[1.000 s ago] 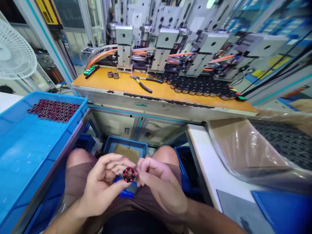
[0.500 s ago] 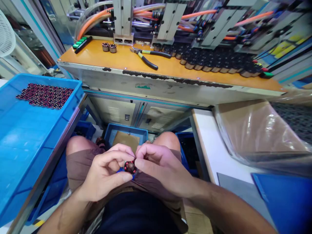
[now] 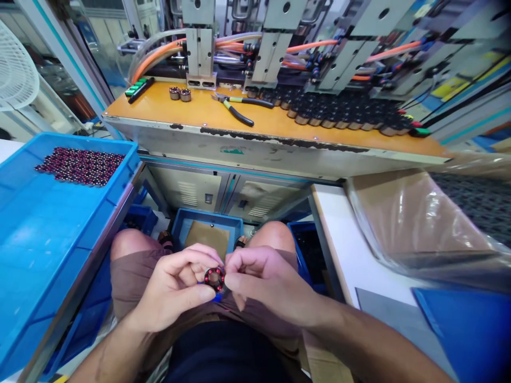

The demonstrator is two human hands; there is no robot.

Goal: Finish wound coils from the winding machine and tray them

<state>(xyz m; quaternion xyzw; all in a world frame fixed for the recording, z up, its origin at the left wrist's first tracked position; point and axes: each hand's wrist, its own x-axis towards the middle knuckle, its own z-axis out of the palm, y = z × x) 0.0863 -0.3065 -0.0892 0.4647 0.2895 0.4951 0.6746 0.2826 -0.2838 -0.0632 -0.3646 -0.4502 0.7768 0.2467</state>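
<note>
Above my lap, my left hand [image 3: 173, 284] holds a small motor stator [image 3: 214, 279], a dark ring with red copper windings, between thumb and fingers. Its open face points up at me. My right hand [image 3: 267, 282] is closed in a pinch at the stator's right edge; whatever lies between those fingertips is too small to make out. Something blue [image 3: 216, 298] shows just under the stator, mostly hidden by my left thumb.
Many stators [image 3: 82, 166] fill one corner of the blue tray [image 3: 48, 229] at left. On the orange bench [image 3: 159, 114] ahead lie cutting pliers [image 3: 239, 109], two stators [image 3: 180, 94] and rows of dark-topped parts [image 3: 331, 114]. A plastic-lined box [image 3: 383, 213] stands at right.
My right fingertips have shifted slightly down and right along the stator, and more of its ring now shows. My left hand still holds it. The view has tilted up a little.
</note>
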